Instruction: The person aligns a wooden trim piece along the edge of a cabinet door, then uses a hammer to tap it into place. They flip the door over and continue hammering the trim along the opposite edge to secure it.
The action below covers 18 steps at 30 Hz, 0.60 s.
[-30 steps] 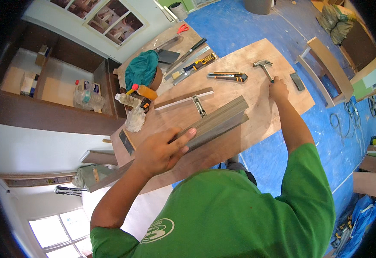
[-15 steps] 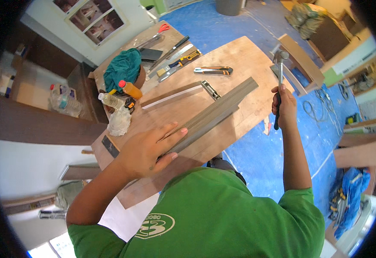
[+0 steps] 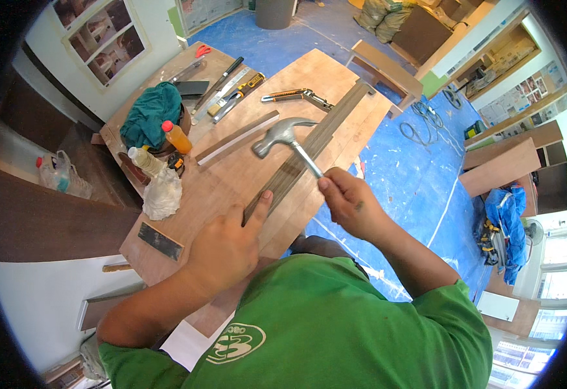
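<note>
My left hand (image 3: 228, 243) grips the near end of a long grey-brown wooden strip (image 3: 283, 179), index finger stretched along its top. The strip lies slantwise over a plywood work surface (image 3: 309, 68). In my right hand (image 3: 353, 202) is a claw hammer (image 3: 277, 137), held by the handle with its steel head above the strip. A shorter wooden piece with a white edge (image 3: 238, 139) lies just left of the hammer head. Beyond it are an orange-and-black utility knife (image 3: 283, 95) and a slim metal tool (image 3: 318, 99), close together beside the strip.
At the left stand a bottle of orange liquid (image 3: 178, 138), a clear bottle (image 3: 142, 161), a crumpled white bag (image 3: 162, 194) and a teal cloth (image 3: 150, 117). A paintbrush (image 3: 222, 104) and red-handled scissors (image 3: 202, 50) lie farther back. Blue sheeting (image 3: 400, 194) covers the floor.
My right hand has swung the hammer from the far right in over the strip. The strip has shifted away from me, and the slim metal tool now lies against the utility knife.
</note>
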Motion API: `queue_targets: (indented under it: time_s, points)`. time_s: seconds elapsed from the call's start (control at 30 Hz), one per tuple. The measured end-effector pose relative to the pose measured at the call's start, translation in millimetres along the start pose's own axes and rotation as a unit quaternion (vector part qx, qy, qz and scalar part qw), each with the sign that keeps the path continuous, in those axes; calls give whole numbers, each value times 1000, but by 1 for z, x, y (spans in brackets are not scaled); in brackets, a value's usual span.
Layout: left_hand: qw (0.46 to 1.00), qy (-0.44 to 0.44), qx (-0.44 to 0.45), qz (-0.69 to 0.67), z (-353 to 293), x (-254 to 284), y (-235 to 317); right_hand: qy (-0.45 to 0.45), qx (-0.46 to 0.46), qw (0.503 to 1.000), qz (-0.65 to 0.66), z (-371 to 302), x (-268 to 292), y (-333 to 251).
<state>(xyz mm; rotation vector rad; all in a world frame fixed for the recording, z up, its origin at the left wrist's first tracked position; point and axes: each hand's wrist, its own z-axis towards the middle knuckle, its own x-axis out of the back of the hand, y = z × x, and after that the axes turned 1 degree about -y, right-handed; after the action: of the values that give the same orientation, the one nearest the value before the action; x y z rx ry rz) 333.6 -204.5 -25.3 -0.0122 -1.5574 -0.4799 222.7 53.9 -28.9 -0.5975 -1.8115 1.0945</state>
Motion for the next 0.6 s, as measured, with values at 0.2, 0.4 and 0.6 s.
queue_targets:
  time_s: [0.2,0.4,0.6]
  points:
    - [999,14,-26,32,-4,0,0,-22,16,987,-157,-6,-27,-26]
    - [997,43,-43,38,-4,-5,2,-5,10,978,-207,15,-2,-18]
    - [998,12,-56,26,-1,-1,-4,60,12,976,-208,52,33,4]
